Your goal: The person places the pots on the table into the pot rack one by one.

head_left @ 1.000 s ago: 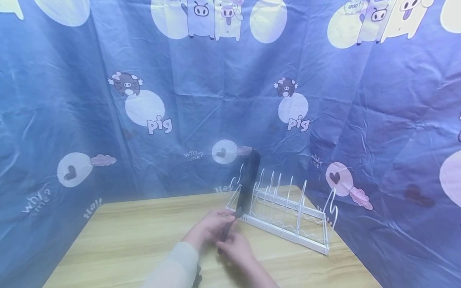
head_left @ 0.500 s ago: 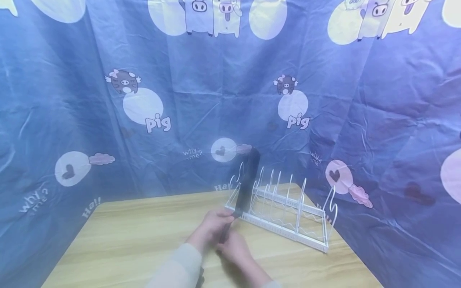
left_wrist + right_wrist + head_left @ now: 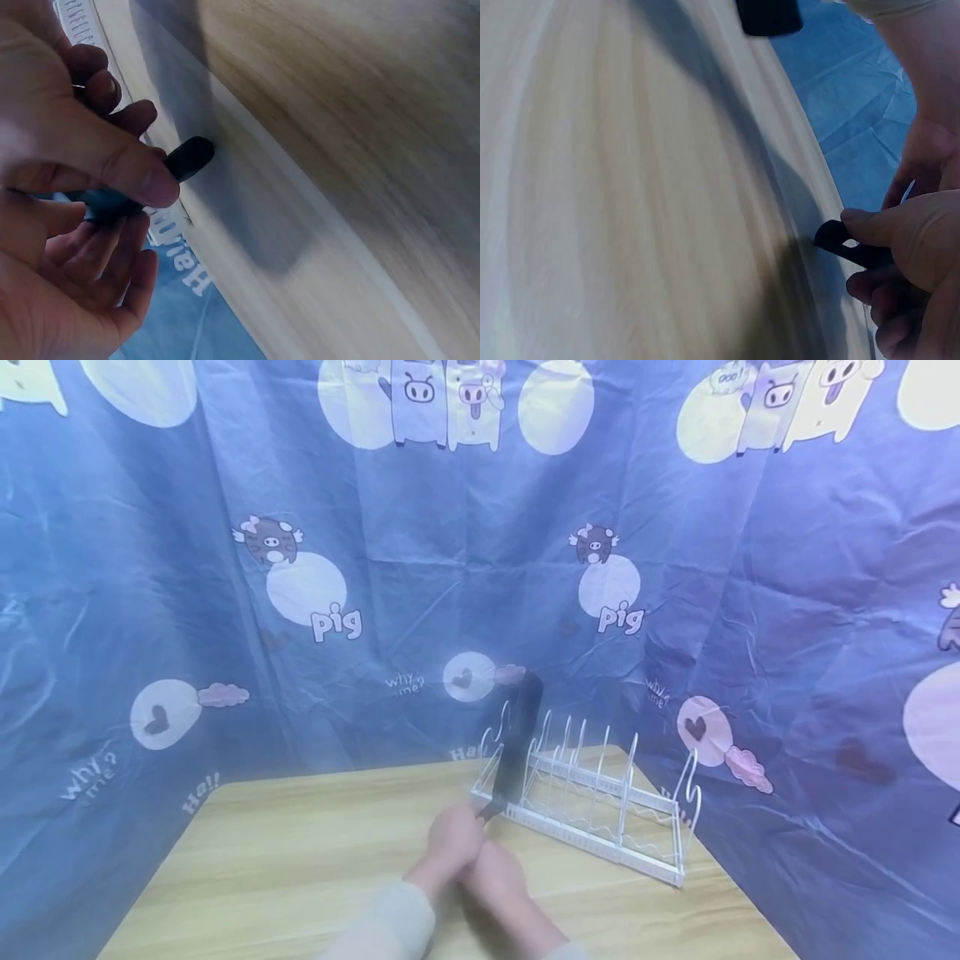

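Note:
A black frying pan (image 3: pixel 517 743) stands on edge in the left part of a white wire rack (image 3: pixel 577 835), seen nearly edge-on, with its handle pointing towards me. My left hand (image 3: pixel 456 839) holds the handle near the pan, its fingers loosely bent around it. Just to its right, my right hand (image 3: pixel 497 877) touches it and grips the handle's end. The right wrist view shows the right thumb pressed on the handle tip (image 3: pixel 829 236), which has a hole through it. In the left wrist view, the rounded tip pokes out past the right thumb. Most of the handle is hidden by both hands.
The rack's other upright wire dividers (image 3: pixel 600 768) stretch to the right across the wooden table (image 3: pixel 300 827). Blue curtains (image 3: pixel 420 527) with pig prints hang around the table. A black block (image 3: pixel 769 15) shows at the top of the right wrist view.
My left hand has turned and shifted slightly towards the right hand, covering more of the handle. The pan and rack stay in place; the head view bobs slightly.

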`<move>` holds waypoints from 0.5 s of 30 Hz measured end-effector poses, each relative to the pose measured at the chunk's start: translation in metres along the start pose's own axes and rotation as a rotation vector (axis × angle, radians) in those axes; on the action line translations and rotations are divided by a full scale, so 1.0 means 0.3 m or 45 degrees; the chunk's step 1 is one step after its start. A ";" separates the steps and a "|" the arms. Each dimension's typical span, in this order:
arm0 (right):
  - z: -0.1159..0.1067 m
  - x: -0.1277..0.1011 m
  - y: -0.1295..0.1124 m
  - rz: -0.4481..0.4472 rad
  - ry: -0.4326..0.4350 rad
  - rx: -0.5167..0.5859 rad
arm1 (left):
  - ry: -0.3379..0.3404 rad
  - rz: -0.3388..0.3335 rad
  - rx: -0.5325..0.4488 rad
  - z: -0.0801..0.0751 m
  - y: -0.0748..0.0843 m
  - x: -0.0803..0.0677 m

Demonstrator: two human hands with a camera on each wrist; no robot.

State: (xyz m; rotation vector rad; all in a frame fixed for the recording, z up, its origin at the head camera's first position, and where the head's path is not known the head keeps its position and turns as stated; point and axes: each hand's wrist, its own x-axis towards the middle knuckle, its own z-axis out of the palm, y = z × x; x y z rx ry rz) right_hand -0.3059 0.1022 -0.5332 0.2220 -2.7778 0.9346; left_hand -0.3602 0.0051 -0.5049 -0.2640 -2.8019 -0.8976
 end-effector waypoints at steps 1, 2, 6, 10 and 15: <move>-0.003 -0.001 -0.006 0.014 0.000 -0.032 | -0.009 0.008 0.007 -0.006 -0.001 -0.004; -0.004 -0.004 -0.011 0.015 0.006 -0.061 | -0.015 0.021 0.014 -0.012 -0.004 -0.008; 0.001 -0.021 -0.004 -0.016 -0.018 -0.145 | -0.070 0.060 0.058 -0.030 -0.022 -0.039; -0.004 -0.033 0.036 -0.083 -0.093 -0.163 | -0.094 0.072 0.132 -0.055 -0.038 -0.082; -0.059 -0.038 0.064 -0.113 -0.142 -0.191 | -0.097 0.122 0.093 -0.090 -0.048 -0.106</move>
